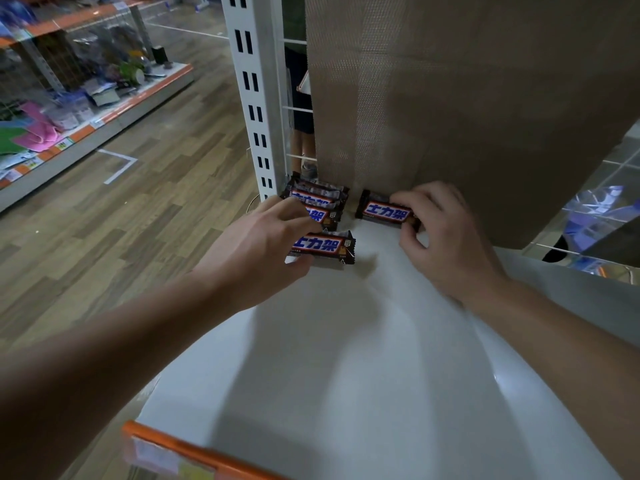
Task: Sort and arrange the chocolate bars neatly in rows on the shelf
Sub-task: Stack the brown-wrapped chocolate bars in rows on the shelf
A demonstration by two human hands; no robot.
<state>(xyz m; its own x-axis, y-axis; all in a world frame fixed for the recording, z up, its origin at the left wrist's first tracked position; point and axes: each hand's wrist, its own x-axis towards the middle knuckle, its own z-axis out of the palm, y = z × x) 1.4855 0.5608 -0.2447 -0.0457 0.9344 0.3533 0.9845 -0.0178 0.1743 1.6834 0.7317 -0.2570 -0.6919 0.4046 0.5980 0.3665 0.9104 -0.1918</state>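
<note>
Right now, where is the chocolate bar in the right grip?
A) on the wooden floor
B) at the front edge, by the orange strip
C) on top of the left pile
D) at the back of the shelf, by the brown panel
D: the right grip pinches the chocolate bar at the back of the shelf, by the foot of the brown panel.

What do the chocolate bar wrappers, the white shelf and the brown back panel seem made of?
Chocolate bar wrappers: thin plastic film, probably; glossy, with crimped ends. White shelf: likely painted sheet metal; smooth, with soft glare. Brown back panel: perforated board or mesh, matte; fine dot pattern, material unclear.
</note>
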